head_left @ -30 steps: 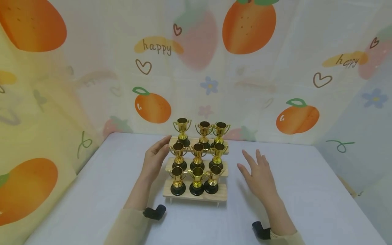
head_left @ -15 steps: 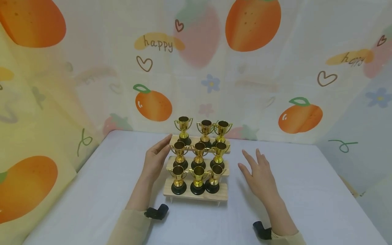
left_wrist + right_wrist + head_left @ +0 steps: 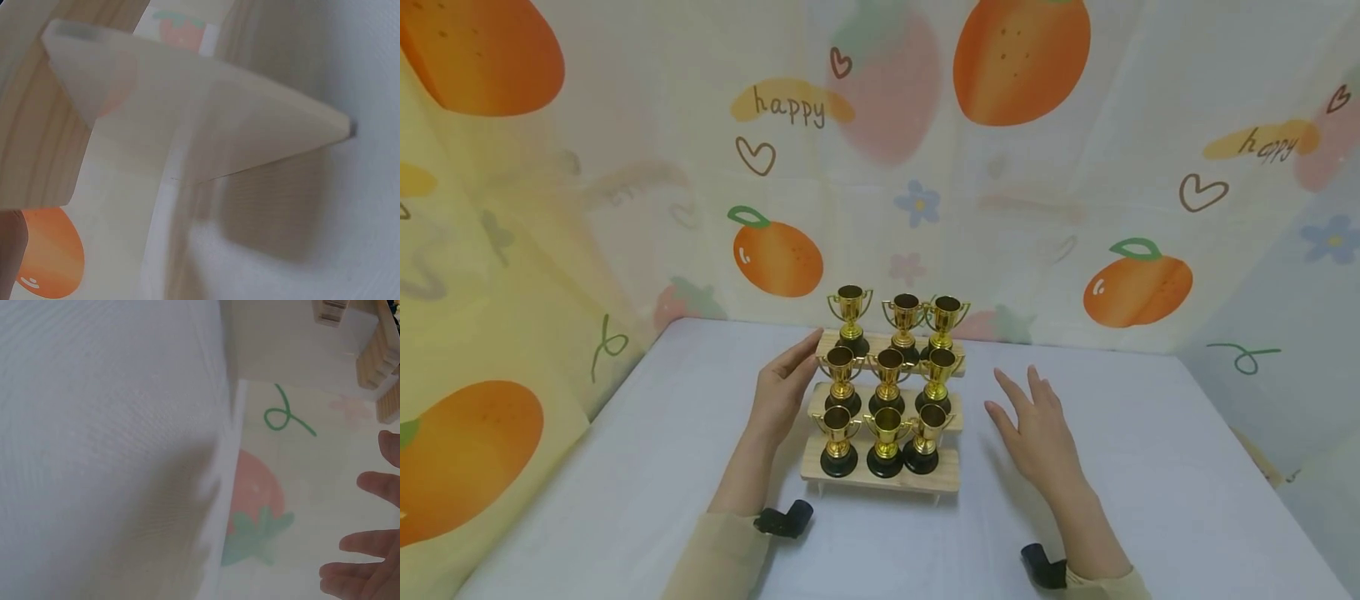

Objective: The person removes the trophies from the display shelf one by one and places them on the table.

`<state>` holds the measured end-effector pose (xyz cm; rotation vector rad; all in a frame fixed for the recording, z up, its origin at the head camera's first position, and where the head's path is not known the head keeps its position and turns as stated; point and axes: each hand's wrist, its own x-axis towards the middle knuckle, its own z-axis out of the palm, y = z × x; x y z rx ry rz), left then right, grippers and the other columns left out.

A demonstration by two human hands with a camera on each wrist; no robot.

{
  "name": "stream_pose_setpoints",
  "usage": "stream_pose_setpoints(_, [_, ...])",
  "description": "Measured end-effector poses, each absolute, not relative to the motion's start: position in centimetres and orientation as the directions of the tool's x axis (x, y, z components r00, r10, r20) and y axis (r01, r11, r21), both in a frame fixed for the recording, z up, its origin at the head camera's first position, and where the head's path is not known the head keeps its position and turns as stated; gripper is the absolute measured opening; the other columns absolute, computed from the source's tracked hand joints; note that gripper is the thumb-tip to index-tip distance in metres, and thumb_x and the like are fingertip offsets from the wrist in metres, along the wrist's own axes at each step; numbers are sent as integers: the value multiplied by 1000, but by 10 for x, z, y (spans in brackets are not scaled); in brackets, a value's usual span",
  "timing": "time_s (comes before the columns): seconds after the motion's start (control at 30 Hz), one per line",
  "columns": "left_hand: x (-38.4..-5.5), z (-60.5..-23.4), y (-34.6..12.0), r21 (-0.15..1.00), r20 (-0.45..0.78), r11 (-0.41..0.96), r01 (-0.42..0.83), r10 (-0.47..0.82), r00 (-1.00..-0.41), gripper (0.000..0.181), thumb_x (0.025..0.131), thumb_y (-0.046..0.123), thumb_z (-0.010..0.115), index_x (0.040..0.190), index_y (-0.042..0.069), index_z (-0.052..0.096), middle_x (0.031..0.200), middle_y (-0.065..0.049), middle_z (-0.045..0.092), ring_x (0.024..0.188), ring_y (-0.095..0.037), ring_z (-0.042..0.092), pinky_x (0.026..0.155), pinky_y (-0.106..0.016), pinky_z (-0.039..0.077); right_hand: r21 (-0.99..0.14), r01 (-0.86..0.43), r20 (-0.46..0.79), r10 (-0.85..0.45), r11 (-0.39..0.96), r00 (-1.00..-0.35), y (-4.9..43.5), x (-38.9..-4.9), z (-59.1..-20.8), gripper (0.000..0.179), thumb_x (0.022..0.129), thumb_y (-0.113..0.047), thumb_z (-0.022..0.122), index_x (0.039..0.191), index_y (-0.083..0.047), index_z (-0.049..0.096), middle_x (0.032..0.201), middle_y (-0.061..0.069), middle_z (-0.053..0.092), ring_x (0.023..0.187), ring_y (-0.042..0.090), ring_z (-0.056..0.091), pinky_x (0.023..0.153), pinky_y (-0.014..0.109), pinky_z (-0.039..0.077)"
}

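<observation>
A three-tier display stand with pale wooden shelves (image 3: 880, 482) stands mid-table, holding small gold trophy cups on round black bases, three to a tier. On the bottom tier, the middle cup (image 3: 887, 429) and the right cup (image 3: 929, 429) stand close together, while the left cup (image 3: 837, 427) is a little apart. The top left cup (image 3: 850, 308) likewise has a gap beside it. My left hand (image 3: 778, 396) is at the stand's left side, extended fingertips right at the top shelf's end. To the right of the stand, my right hand (image 3: 1037, 433) hovers with fingers spread, holding nothing.
A white cloth covers the table (image 3: 670, 433). Behind it hangs a fruit-printed curtain (image 3: 1015, 192), close beyond the top tier. Pale side panels (image 3: 262, 125) support the shelves. Each wrist carries a black camera mount (image 3: 786, 519).
The head view has shifted slightly, so the scene sits a few pixels differently. Both hands, the stand and the trophies keep their places relative to one another.
</observation>
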<state>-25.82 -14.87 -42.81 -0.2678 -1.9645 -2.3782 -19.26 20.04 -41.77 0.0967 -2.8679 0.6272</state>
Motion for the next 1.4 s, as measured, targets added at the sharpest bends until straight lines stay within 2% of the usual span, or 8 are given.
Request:
stream_pose_setpoints(0.3, [-258,-430,-149,967,159,-215,139,77,-984,51,100,17,58,148,8,45,158,-4,42,147,-12,38,121,-19,34,-449,-149,299,-9,881,-954,199,-192,-414,53,102,-37,51,148,-13,44,157,31,30,141,54,32,115,71,32])
stream_pose_setpoints(0.53, [-260,-429,-149,963,183,-217,163,79,-980,50,99,17,58,147,7,46,157,-6,43,145,-12,41,121,-19,35,-544,-318,482,-21,777,-876,192,-196,-392,44,101,-27,56,138,-4,54,145,25,51,135,45,44,113,66,38])
stream_pose_setpoints(0.67, [-261,-429,-149,962,173,-225,152,74,-982,50,99,16,59,146,7,46,156,-6,44,142,-7,44,119,-18,36,-594,-410,571,4,693,-821,184,-201,-373,36,99,-18,59,131,-2,59,133,18,62,128,36,55,109,54,48])
stream_pose_setpoints(0.77, [-261,-429,-149,961,169,-233,148,73,-983,51,99,16,59,146,6,46,156,-6,44,141,-6,45,119,-17,37,-656,-436,575,33,616,-818,177,-206,-361,34,99,-18,60,129,-4,61,130,14,65,124,30,59,105,40,54])
stream_pose_setpoints(1.0, [-260,-432,-149,964,170,-220,151,72,-983,50,98,17,60,146,7,48,156,-5,45,144,-11,42,119,-18,36,-769,-443,532,77,460,-843,162,-208,-347,27,93,-18,68,117,-6,66,115,9,70,101,0,64,91,7,53])
stream_pose_setpoints(1.1, [-260,-432,-149,966,169,-210,151,70,-983,50,98,18,60,146,9,48,155,-4,46,146,-12,41,120,-18,35,-776,-473,549,78,418,-832,158,-202,-351,22,89,-12,73,109,-3,67,106,11,71,92,-7,62,86,6,54])
stream_pose_setpoints(1.2, [-260,-433,-148,966,167,-211,149,70,-983,49,98,18,60,145,10,49,155,-3,47,146,-13,40,120,-19,35,-773,-490,547,32,403,-837,158,-191,-358,20,85,-8,76,104,-4,69,100,11,72,90,-4,64,85,10,56])
stream_pose_setpoints(1.4, [-260,-432,-147,965,166,-216,149,64,-984,49,99,17,59,146,9,48,155,-4,46,146,-14,40,120,-19,36,-828,-469,439,-165,307,-883,157,-172,-376,30,84,-7,77,112,-4,69,111,18,71,98,6,69,87,21,62])
